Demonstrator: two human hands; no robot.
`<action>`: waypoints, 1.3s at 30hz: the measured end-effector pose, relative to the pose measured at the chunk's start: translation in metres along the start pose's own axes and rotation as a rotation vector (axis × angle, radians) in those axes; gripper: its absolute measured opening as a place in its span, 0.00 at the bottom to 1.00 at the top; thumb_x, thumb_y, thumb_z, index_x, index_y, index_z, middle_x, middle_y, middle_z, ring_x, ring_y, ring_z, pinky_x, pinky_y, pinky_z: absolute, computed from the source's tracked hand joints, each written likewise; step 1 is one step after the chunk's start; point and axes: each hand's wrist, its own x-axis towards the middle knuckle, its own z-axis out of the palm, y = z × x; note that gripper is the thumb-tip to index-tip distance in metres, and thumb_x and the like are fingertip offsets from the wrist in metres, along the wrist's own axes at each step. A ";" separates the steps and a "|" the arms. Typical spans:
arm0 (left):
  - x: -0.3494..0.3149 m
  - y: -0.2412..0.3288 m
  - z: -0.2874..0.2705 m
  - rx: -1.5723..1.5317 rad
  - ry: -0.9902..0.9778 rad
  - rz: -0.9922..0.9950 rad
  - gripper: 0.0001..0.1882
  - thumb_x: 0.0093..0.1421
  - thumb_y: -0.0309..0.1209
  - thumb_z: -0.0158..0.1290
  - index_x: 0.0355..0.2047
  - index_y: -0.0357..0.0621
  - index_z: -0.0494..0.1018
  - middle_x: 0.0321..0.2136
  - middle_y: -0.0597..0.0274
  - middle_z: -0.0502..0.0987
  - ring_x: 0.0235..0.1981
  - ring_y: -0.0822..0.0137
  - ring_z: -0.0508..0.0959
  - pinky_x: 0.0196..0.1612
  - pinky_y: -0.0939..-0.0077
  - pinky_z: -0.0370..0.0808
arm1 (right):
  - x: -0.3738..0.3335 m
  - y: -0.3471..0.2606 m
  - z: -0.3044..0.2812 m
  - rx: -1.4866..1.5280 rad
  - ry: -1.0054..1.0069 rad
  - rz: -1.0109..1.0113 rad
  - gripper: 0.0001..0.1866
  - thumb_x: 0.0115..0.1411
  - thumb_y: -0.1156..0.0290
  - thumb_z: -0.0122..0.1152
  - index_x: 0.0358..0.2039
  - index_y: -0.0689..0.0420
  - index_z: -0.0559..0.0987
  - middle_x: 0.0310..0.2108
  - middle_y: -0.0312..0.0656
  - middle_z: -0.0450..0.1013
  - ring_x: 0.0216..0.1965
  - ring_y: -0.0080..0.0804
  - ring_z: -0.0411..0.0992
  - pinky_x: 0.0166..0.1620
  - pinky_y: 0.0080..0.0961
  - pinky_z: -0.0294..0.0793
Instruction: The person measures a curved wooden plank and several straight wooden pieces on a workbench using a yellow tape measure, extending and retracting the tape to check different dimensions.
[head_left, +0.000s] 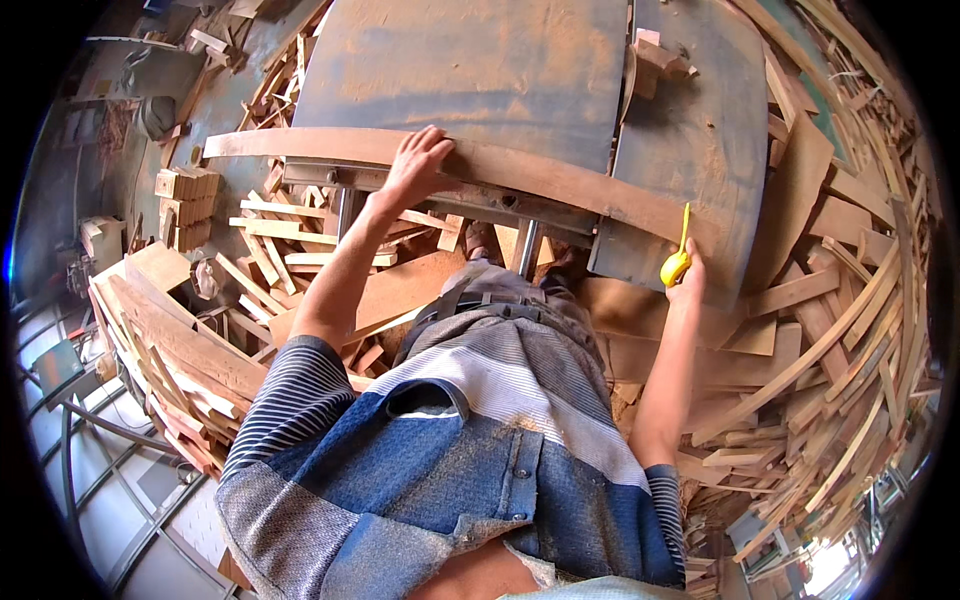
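Observation:
A long wooden board (540,172) lies across the near edge of a metal saw table (470,70), its left end jutting past the table. My left hand (420,165) rests on the board left of its middle, with the fingers laid over its top. In my right hand (687,278), near the board's right end, is a yellow tape measure (676,266). A short length of its yellow blade sticks out over the board.
Wood offcuts (655,65) lie by the slot in the tabletop. Scrap wood (830,290) is heaped along the right side, and more strips (290,230) lie under the table's left. Stacked blocks (187,205) and a pile of curved boards (185,335) stand at the left.

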 end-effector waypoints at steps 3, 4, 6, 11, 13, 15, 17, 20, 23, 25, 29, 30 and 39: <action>-0.001 -0.019 -0.004 0.028 0.007 0.005 0.42 0.44 0.49 0.73 0.55 0.41 0.73 0.58 0.49 0.70 0.65 0.48 0.65 0.66 0.52 0.61 | 0.013 0.001 -0.001 0.041 0.162 -0.004 0.16 0.60 0.58 0.72 0.41 0.55 0.83 0.37 0.37 0.79 0.36 0.28 0.75 0.38 0.29 0.76; 0.001 -0.024 -0.003 0.016 -0.017 -0.002 0.43 0.44 0.49 0.73 0.57 0.42 0.72 0.60 0.47 0.68 0.66 0.47 0.64 0.67 0.51 0.60 | 0.015 0.001 -0.002 0.019 0.203 -0.033 0.17 0.59 0.58 0.72 0.42 0.56 0.83 0.38 0.37 0.78 0.38 0.28 0.75 0.39 0.29 0.76; -0.001 -0.033 -0.004 -0.002 -0.069 -0.033 0.45 0.45 0.50 0.72 0.60 0.42 0.70 0.64 0.44 0.65 0.68 0.44 0.62 0.69 0.50 0.58 | 0.009 -0.001 0.016 -0.033 0.274 -0.079 0.18 0.57 0.59 0.74 0.42 0.58 0.83 0.41 0.37 0.77 0.41 0.29 0.75 0.42 0.31 0.76; 0.015 -0.041 -0.013 -0.063 0.002 0.154 0.23 0.55 0.48 0.65 0.34 0.38 0.74 0.36 0.52 0.79 0.41 0.46 0.79 0.44 0.54 0.75 | 0.011 -0.011 0.027 -0.126 0.342 -0.110 0.29 0.51 0.53 0.79 0.44 0.60 0.80 0.42 0.41 0.76 0.40 0.33 0.75 0.41 0.35 0.77; 0.027 -0.039 -0.017 -0.056 -0.096 0.100 0.22 0.57 0.49 0.64 0.35 0.40 0.77 0.35 0.52 0.81 0.42 0.47 0.80 0.46 0.54 0.75 | 0.016 -0.018 0.016 -0.147 0.323 -0.102 0.30 0.51 0.51 0.79 0.45 0.59 0.80 0.42 0.41 0.75 0.39 0.33 0.75 0.41 0.35 0.77; 0.039 -0.032 -0.031 -0.084 -0.175 0.044 0.22 0.59 0.50 0.62 0.33 0.41 0.79 0.31 0.50 0.82 0.38 0.47 0.81 0.44 0.53 0.76 | 0.017 -0.022 0.013 -0.214 0.309 -0.113 0.28 0.54 0.47 0.77 0.42 0.58 0.80 0.38 0.39 0.75 0.37 0.32 0.74 0.38 0.32 0.76; 0.048 -0.043 -0.028 -0.054 -0.236 0.025 0.23 0.59 0.52 0.61 0.33 0.42 0.80 0.30 0.50 0.82 0.37 0.47 0.81 0.42 0.53 0.76 | 0.007 -0.023 0.008 -0.172 0.305 -0.093 0.22 0.57 0.51 0.75 0.37 0.57 0.81 0.34 0.37 0.75 0.34 0.29 0.74 0.36 0.31 0.76; 0.064 -0.050 -0.029 -0.093 -0.323 -0.038 0.25 0.61 0.56 0.59 0.35 0.43 0.81 0.31 0.50 0.82 0.36 0.47 0.82 0.41 0.53 0.76 | -0.018 -0.018 -0.020 -0.181 0.242 -0.065 0.18 0.61 0.53 0.71 0.35 0.57 0.82 0.32 0.35 0.76 0.33 0.28 0.74 0.37 0.29 0.76; 0.069 -0.059 -0.028 -0.100 -0.332 -0.081 0.27 0.61 0.58 0.57 0.38 0.45 0.81 0.31 0.51 0.83 0.37 0.48 0.82 0.42 0.53 0.76 | -0.054 0.005 -0.045 -0.174 0.252 0.029 0.16 0.62 0.56 0.70 0.35 0.57 0.82 0.32 0.35 0.75 0.34 0.28 0.73 0.38 0.29 0.74; 0.083 -0.057 -0.025 -0.097 -0.315 -0.066 0.27 0.59 0.58 0.59 0.40 0.45 0.81 0.33 0.52 0.83 0.39 0.48 0.82 0.43 0.53 0.76 | -0.076 0.036 -0.080 -0.120 0.135 0.069 0.14 0.61 0.57 0.71 0.33 0.56 0.82 0.30 0.32 0.73 0.32 0.26 0.71 0.36 0.29 0.72; 0.095 -0.064 -0.011 0.074 -0.289 0.033 0.30 0.54 0.58 0.64 0.44 0.46 0.80 0.36 0.53 0.83 0.42 0.49 0.82 0.46 0.54 0.75 | -0.129 0.093 -0.096 -0.200 0.108 0.157 0.14 0.63 0.60 0.68 0.38 0.58 0.83 0.33 0.36 0.78 0.34 0.27 0.74 0.39 0.27 0.73; 0.098 -0.064 -0.012 0.044 -0.311 0.016 0.30 0.53 0.57 0.66 0.44 0.45 0.79 0.36 0.53 0.83 0.42 0.48 0.82 0.46 0.53 0.76 | -0.140 0.107 -0.099 -0.209 0.099 0.151 0.14 0.63 0.60 0.68 0.38 0.60 0.83 0.33 0.36 0.77 0.34 0.28 0.74 0.38 0.26 0.73; 0.104 -0.063 -0.020 -0.039 -0.382 -0.065 0.31 0.48 0.54 0.70 0.43 0.43 0.79 0.35 0.51 0.83 0.42 0.47 0.82 0.44 0.52 0.76 | -0.184 0.147 -0.083 -0.398 0.093 0.128 0.13 0.61 0.66 0.67 0.40 0.62 0.82 0.35 0.37 0.77 0.36 0.27 0.74 0.40 0.23 0.73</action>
